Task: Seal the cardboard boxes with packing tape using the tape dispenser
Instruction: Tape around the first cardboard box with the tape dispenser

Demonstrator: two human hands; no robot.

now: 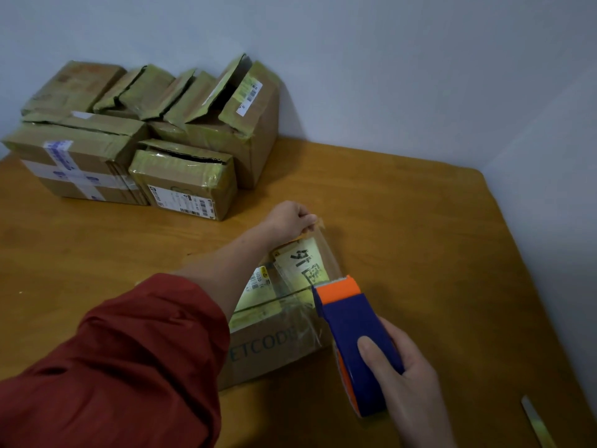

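A cardboard box [271,347] with yellow labels on its top lies on the wooden table in front of me, partly hidden by my left forearm. My right hand [407,376] grips a blue and orange tape dispenser [355,337] at the box's right edge. A strip of clear packing tape [326,253] stretches from the dispenser's orange head across the box top. My left hand [292,218] pinches the tape's free end above the box's far side.
A pile of several cardboard boxes [145,140], some with raised flaps, stands at the table's [403,215] back left against the wall. A knife blade [536,421] lies near the table's right front edge.
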